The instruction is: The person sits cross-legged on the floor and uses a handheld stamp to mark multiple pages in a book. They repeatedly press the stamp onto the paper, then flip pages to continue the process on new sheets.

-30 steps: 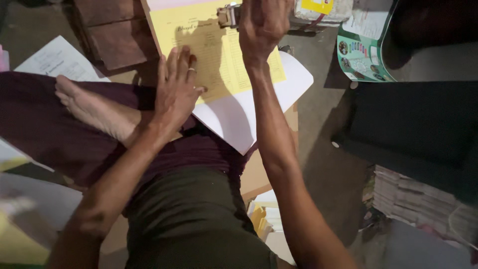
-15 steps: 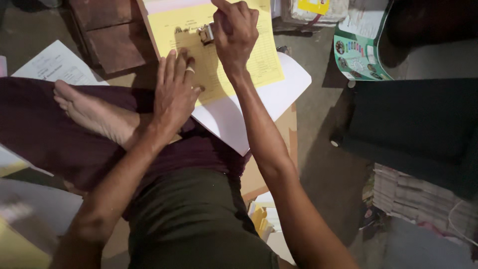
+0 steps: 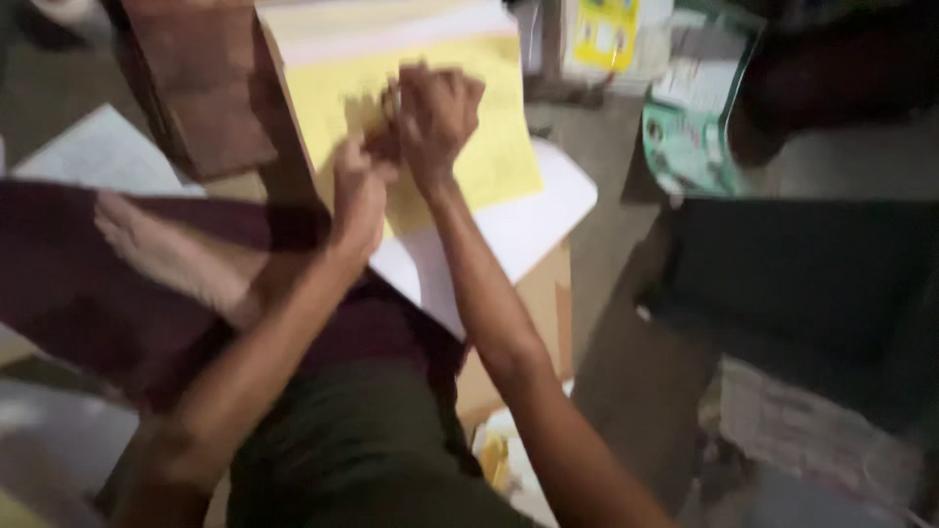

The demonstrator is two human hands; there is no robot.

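Observation:
The view is motion-blurred. My right hand (image 3: 437,110) is a closed fist over a yellow sheet (image 3: 499,152) and seems to grip a small dark metal clip-like thing (image 3: 384,106), which is mostly hidden. My left hand (image 3: 358,192) is lifted off the paper, its fingers meeting the right hand at that small thing. I cannot make out its grip. The yellow sheet lies on a stack of white sheets (image 3: 514,225) resting on a cardboard box (image 3: 548,313). My crossed legs in dark maroon cloth (image 3: 88,293) and a bare foot (image 3: 166,256) lie to the left.
A brown wooden block (image 3: 201,88) stands at the upper left, with white paper (image 3: 98,156) beside it. Printed green and yellow booklets (image 3: 685,108) lie at the top right. A dark case (image 3: 812,284) and a newspaper pile (image 3: 812,440) are on the right.
My left hand has risen off the yellow sheet to meet my right hand. The right hand has drawn the small metal thing slightly down and left. The camera has moved closer.

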